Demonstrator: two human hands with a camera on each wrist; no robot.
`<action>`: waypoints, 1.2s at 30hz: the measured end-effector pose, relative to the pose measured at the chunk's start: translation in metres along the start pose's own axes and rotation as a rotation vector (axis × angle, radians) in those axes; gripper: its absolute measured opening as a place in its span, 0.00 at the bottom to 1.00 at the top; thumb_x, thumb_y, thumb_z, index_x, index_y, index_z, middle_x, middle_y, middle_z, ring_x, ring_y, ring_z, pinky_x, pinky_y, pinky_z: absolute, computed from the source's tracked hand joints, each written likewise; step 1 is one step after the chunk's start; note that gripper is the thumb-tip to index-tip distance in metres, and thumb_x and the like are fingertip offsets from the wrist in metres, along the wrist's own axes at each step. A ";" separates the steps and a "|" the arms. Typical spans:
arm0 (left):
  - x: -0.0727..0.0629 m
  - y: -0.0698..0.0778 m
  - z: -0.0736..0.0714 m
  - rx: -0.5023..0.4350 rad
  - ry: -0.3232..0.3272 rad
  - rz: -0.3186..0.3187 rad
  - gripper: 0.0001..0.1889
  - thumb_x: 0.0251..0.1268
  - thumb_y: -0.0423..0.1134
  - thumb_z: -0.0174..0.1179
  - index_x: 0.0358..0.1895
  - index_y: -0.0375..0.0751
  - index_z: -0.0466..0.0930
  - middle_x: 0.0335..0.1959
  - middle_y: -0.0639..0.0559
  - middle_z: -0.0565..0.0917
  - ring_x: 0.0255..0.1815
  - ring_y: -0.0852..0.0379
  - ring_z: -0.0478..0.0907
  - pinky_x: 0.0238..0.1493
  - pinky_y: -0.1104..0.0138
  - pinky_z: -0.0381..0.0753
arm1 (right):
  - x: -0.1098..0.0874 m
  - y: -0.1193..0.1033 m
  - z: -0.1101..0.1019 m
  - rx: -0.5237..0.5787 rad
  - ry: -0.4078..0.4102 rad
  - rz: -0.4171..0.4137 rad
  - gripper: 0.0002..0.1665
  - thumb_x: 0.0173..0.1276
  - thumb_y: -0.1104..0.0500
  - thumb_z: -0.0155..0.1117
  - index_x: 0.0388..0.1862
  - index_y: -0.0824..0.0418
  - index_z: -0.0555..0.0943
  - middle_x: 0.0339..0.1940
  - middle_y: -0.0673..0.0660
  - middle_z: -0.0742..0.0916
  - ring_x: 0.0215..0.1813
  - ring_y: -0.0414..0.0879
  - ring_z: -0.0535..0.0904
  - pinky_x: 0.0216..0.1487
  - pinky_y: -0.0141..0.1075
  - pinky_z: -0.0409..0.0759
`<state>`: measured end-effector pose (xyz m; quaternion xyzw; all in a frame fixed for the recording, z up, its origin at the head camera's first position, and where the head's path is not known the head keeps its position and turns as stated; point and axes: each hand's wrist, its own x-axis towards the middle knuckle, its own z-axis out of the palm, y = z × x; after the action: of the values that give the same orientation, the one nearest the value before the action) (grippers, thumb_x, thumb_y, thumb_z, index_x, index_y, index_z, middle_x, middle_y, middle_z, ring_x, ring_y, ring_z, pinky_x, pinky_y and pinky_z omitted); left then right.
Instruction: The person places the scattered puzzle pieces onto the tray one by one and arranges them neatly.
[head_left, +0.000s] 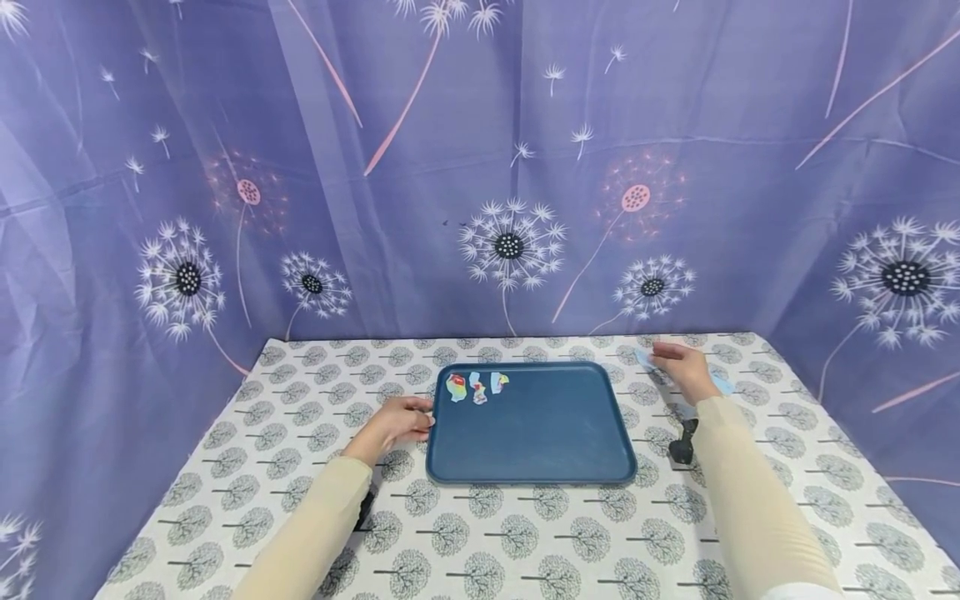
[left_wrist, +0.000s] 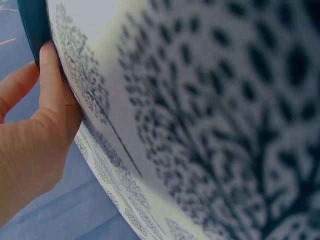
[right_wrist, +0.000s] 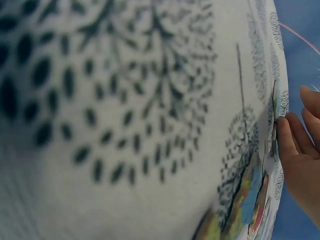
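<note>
A dark blue rectangular tray (head_left: 532,442) lies on the table, three small irregular flat printed pieces (head_left: 478,388) in its far left corner. My left hand (head_left: 401,419) is at the tray's left side, thumb and fingers holding its rim; the left wrist view shows the fingertips right at the tray edge (left_wrist: 34,25). My right hand (head_left: 682,369) reaches to the far right of the table, fingertips at a light blue flat piece (head_left: 643,358). From the right wrist, the fingers (right_wrist: 286,137) touch a thin piece (right_wrist: 275,100) lying against the cloth, and another finger stands apart from it.
More flat coloured pieces (right_wrist: 245,195) lie near the right wrist; a light blue one (head_left: 722,383) shows beside the right forearm. The table has a white cloth (head_left: 517,533) printed with grey trees. Behind it hangs a purple dandelion curtain (head_left: 420,233).
</note>
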<state>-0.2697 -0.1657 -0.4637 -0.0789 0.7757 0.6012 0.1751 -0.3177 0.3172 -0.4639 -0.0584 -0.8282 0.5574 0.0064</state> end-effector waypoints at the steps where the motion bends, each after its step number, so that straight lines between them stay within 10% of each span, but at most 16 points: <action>1: 0.000 0.000 0.000 0.001 -0.001 0.000 0.24 0.56 0.20 0.57 0.59 0.24 0.72 0.37 0.37 0.81 0.27 0.55 0.81 0.38 0.66 0.88 | 0.000 0.001 0.000 -0.003 0.000 0.002 0.32 0.73 0.63 0.54 0.72 0.71 0.59 0.69 0.71 0.67 0.69 0.65 0.63 0.71 0.52 0.65; 10: -0.003 -0.001 0.001 0.006 0.012 -0.004 0.24 0.56 0.20 0.58 0.59 0.24 0.72 0.37 0.37 0.81 0.27 0.55 0.81 0.38 0.67 0.88 | 0.001 0.008 0.003 -0.112 0.000 0.012 0.33 0.68 0.64 0.60 0.70 0.68 0.64 0.67 0.71 0.71 0.63 0.64 0.71 0.52 0.42 0.84; 19: -0.005 0.001 0.001 0.001 0.015 0.002 0.23 0.56 0.19 0.57 0.58 0.23 0.72 0.35 0.38 0.81 0.26 0.56 0.81 0.37 0.67 0.88 | 0.000 0.005 0.009 -0.177 0.023 -0.020 0.33 0.67 0.68 0.60 0.70 0.70 0.64 0.64 0.74 0.71 0.64 0.66 0.67 0.57 0.53 0.79; 28: -0.003 0.003 0.001 0.004 0.008 0.001 0.24 0.56 0.20 0.57 0.59 0.24 0.72 0.38 0.36 0.81 0.27 0.55 0.81 0.37 0.67 0.88 | 0.002 0.008 0.005 -0.190 0.065 -0.071 0.33 0.65 0.67 0.61 0.69 0.68 0.67 0.62 0.73 0.74 0.60 0.64 0.70 0.36 0.28 0.81; 36: -0.001 0.001 0.001 0.016 0.010 -0.006 0.23 0.57 0.20 0.57 0.59 0.25 0.73 0.38 0.37 0.81 0.28 0.55 0.81 0.37 0.66 0.88 | 0.002 0.008 0.006 -0.183 0.133 -0.081 0.29 0.65 0.67 0.61 0.67 0.67 0.70 0.56 0.72 0.78 0.50 0.55 0.75 0.31 0.25 0.82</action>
<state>-0.2693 -0.1646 -0.4625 -0.0826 0.7810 0.5942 0.1738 -0.3196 0.3145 -0.4736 -0.0619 -0.8749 0.4738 0.0787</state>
